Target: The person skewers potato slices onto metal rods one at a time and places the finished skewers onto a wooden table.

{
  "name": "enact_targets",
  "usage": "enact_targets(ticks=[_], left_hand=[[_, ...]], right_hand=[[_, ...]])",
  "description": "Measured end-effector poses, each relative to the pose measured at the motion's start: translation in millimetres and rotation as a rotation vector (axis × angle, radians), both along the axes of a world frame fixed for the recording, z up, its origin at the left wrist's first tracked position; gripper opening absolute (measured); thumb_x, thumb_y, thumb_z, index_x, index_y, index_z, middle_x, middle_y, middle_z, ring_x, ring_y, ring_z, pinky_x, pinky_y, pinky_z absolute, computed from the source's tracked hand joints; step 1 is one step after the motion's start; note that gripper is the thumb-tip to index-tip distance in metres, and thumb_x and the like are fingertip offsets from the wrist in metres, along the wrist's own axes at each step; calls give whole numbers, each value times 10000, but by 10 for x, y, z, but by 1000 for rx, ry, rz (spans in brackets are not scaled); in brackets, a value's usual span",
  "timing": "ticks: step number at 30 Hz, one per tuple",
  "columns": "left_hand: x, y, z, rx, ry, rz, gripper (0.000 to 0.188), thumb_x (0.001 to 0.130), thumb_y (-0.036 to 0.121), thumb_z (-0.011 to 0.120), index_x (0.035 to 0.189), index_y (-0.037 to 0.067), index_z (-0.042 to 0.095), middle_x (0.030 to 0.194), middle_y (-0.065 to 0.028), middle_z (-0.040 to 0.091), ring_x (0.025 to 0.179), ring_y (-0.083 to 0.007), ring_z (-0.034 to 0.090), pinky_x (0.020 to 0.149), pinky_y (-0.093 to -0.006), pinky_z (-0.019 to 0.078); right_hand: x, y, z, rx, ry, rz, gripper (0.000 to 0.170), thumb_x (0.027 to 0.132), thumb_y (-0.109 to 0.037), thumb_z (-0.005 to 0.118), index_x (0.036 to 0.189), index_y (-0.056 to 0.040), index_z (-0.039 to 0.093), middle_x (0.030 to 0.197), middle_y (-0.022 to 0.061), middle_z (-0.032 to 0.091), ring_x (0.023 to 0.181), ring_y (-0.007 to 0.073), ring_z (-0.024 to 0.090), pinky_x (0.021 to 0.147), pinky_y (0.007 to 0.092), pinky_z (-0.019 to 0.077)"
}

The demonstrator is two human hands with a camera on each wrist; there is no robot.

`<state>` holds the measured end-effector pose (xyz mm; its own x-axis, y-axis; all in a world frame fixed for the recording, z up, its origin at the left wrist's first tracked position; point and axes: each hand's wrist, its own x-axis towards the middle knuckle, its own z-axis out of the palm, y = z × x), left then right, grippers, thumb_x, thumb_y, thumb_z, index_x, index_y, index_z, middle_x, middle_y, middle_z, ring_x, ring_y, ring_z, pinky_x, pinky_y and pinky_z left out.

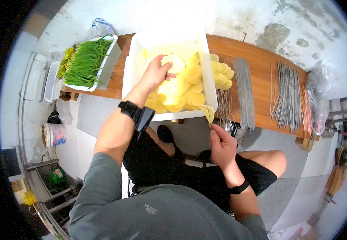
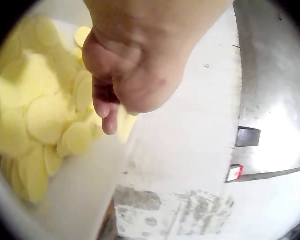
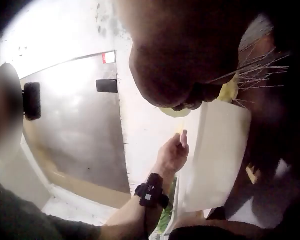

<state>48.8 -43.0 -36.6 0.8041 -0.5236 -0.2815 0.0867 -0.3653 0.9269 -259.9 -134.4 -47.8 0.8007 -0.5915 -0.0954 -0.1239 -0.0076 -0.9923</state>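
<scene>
Your right hand [image 1: 223, 146], fingers curled, is pinching a curved yellow piece [image 1: 208, 112] at the white tub's [image 1: 169, 116] near right corner, seemingly steadying it; the grip is hiding any skewer inside. Beyond, your left hand [image 1: 157, 73] is pinching a yellow slice [image 1: 174, 63] over the heap [image 1: 173, 98], apparently holding it clear. Rightward, metal skewers [image 1: 244, 92] are lying parallel, likely for easy picking.

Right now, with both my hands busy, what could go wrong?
The curved potato slice at your right hand is by the white tub's front corner, so it might fall outside. The metal skewers near that hand jut past the wooden table's edge and could poke you. The potato slice in your left hand might slip into the tub.
</scene>
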Motion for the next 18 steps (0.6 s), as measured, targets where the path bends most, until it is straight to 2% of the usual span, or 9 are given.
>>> enact_targets(ticks=[1,3,9,10,12,18], left_hand=[[-127,42,84,-128,48,-9,245,955,143,530,1127,-32,531,959,-97,654,727,-155,666,569,-229,487],[-362,124,239,-166,88,-6,257,946,122,546,1160,-19,523,969,-89,657,724,-155,663,569,-228,488],[-821,363,440,-521,284,61,264,919,103,573,1166,20,532,1025,-79,636,762,-159,638,626,-258,500],[-858,393,448,-531,284,67,264,919,103,573,1166,20,532,1025,-79,636,762,-159,638,626,-258,500],[-916,459,462,-572,249,51,264,912,101,575,1167,46,534,1009,-48,625,779,-151,607,653,-268,485],[-963,614,382,-616,265,50,236,912,106,577,1140,48,555,976,-40,623,763,-141,592,658,-273,483]], right_hand=[[35,21,58,-3,-5,6,230,953,-63,540,1137,51,615,680,-33,524,569,35,444,509,198,363],[93,81,173,-35,-30,83,227,952,-72,545,1131,42,624,682,-38,522,571,35,442,511,195,361],[44,285,112,20,-5,124,219,952,-84,544,1111,36,637,691,-44,526,592,31,446,516,194,364],[10,305,144,11,-4,130,219,952,-84,544,1111,36,637,691,-44,526,592,31,446,516,194,364],[-66,346,220,5,88,143,224,930,-85,573,1114,22,643,773,29,638,696,63,525,637,219,446],[-245,447,101,35,55,97,232,928,-87,572,1127,10,642,821,29,665,717,60,542,656,220,458]])
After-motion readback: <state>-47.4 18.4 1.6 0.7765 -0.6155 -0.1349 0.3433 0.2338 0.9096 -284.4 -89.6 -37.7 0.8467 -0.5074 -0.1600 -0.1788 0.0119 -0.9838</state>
